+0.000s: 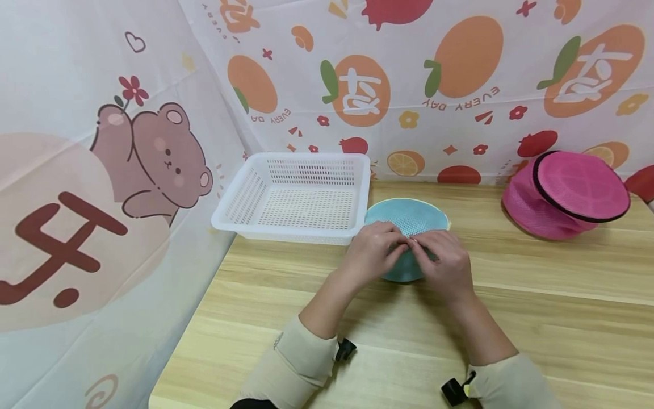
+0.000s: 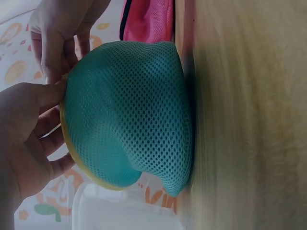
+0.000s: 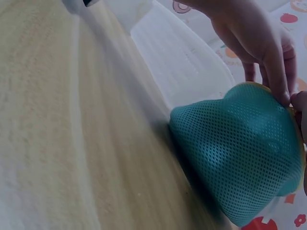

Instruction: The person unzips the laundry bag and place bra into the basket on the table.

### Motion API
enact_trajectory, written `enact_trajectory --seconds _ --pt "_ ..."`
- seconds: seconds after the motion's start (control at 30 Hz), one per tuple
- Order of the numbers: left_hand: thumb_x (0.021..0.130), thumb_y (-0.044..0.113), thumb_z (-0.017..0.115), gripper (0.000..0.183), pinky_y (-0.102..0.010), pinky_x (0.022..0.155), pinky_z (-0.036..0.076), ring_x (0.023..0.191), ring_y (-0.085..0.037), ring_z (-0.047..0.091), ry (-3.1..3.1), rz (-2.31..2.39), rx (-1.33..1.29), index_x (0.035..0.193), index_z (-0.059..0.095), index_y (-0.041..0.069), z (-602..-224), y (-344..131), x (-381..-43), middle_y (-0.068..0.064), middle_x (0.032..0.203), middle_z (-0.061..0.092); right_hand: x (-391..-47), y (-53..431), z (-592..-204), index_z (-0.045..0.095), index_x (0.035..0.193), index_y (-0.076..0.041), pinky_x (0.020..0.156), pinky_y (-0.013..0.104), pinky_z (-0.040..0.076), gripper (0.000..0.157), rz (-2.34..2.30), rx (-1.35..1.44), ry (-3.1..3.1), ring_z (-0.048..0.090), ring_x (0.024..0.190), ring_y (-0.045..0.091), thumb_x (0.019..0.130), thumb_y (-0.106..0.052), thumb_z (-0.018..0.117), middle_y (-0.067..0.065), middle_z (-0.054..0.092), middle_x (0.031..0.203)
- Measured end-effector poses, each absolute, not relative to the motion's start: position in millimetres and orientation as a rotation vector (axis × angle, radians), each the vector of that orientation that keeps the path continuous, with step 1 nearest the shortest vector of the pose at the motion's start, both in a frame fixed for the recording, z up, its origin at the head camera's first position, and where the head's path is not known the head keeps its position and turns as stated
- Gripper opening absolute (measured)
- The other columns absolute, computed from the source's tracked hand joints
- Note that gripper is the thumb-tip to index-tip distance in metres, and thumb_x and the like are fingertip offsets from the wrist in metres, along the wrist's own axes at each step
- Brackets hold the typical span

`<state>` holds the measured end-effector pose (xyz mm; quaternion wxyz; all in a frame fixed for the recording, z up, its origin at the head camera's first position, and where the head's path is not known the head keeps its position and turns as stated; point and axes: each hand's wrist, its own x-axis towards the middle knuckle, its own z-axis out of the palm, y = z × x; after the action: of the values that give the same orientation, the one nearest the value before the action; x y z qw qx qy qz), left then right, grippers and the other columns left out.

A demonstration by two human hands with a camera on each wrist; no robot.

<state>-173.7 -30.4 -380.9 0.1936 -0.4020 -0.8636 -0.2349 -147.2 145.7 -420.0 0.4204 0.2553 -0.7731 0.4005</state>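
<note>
A teal mesh bag (image 1: 403, 213) with a yellow edge stands on the table in front of both hands. My left hand (image 1: 372, 253) pinches the bag's rim at the near side, thumb against fingers. Right beside it, my right hand (image 1: 451, 264) pinches the same stretch of rim, and the fingertips of the two hands meet. From the left wrist view, the bag's rounded mesh side (image 2: 139, 100) bulges below the yellow trim (image 2: 81, 165). What exactly lies between the fingertips is too small to tell.
Just left of the bag is a white plastic basket (image 1: 291, 233) with slotted walls. A pink mesh bag (image 1: 582, 187) with black trim rests at the table's back right. Printed cloth (image 1: 409, 136) hangs behind and to the left of the wooden table (image 1: 552, 318).
</note>
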Motion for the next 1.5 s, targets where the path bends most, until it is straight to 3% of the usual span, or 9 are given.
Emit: enact_trajectory --seconds 0.2,0.37,0.8,1.0,1.27,1.5 --pt "0.091 0.017 0.078 0.007 -0.032 0.075 0.052 0.085 -0.015 0.067 -2.427 -0.656 -1.094 0.092 0.079 0.011 -382.8 -32.7 -174.3 0.002 0.090 0.072 -145.6 148.4 -419.6 0.079 0.092 0.003 0.085 0.046 0.049 0.012 0.991 0.594 -1.959 0.070 0.080 0.031 0.080 0.005 0.080 0.011 0.076 0.086" --pt "0.090 0.018 0.079 0.007 -0.033 0.076 0.052 0.086 -0.017 0.066 -2.444 -0.669 -1.054 0.090 0.080 0.012 -383.7 -39.3 -177.8 0.002 0.089 0.072 -146.3 153.3 -420.5 0.079 0.092 0.003 0.088 0.044 0.050 0.012 0.997 0.556 -1.966 0.070 0.080 0.030 0.081 0.006 0.079 0.012 0.076 0.086" --pt "0.090 0.020 0.079 0.007 -0.036 0.085 0.051 0.090 -0.018 0.065 -2.492 -0.674 -0.973 0.091 0.080 0.013 -380.3 -51.5 -182.2 0.002 0.091 0.072 -147.4 161.6 -423.4 0.079 0.094 0.002 0.099 0.023 0.046 0.013 1.015 0.489 -1.995 0.071 0.084 0.031 0.081 0.004 0.079 0.012 0.077 0.089" --pt "0.088 0.017 0.081 0.005 -0.034 0.083 0.052 0.089 -0.018 0.065 -2.456 -0.694 -1.000 0.090 0.081 0.012 -381.6 -49.3 -179.7 0.001 0.090 0.072 -147.0 155.8 -425.4 0.079 0.092 0.003 0.097 0.021 0.046 0.013 1.009 0.549 -1.986 0.071 0.080 0.029 0.079 0.003 0.081 0.011 0.076 0.086" --pt "0.090 0.016 0.079 0.006 -0.033 0.083 0.052 0.089 -0.017 0.066 -2.433 -0.668 -1.121 0.090 0.080 0.010 -382.9 -34.8 -175.0 0.001 0.090 0.072 -147.5 145.7 -423.9 0.079 0.088 0.002 0.083 0.036 0.050 0.009 0.990 0.659 -1.967 0.071 0.079 0.029 0.079 0.002 0.080 0.010 0.075 0.084" --pt "0.090 0.017 0.079 0.005 -0.035 0.082 0.052 0.090 -0.016 0.066 -2.462 -0.639 -1.079 0.091 0.080 0.012 -380.9 -31.7 -174.8 0.003 0.089 0.072 -147.4 150.1 -419.9 0.078 0.089 0.004 0.088 0.033 0.050 0.011 1.017 0.628 -1.968 0.071 0.078 0.030 0.078 0.005 0.080 0.011 0.076 0.084"
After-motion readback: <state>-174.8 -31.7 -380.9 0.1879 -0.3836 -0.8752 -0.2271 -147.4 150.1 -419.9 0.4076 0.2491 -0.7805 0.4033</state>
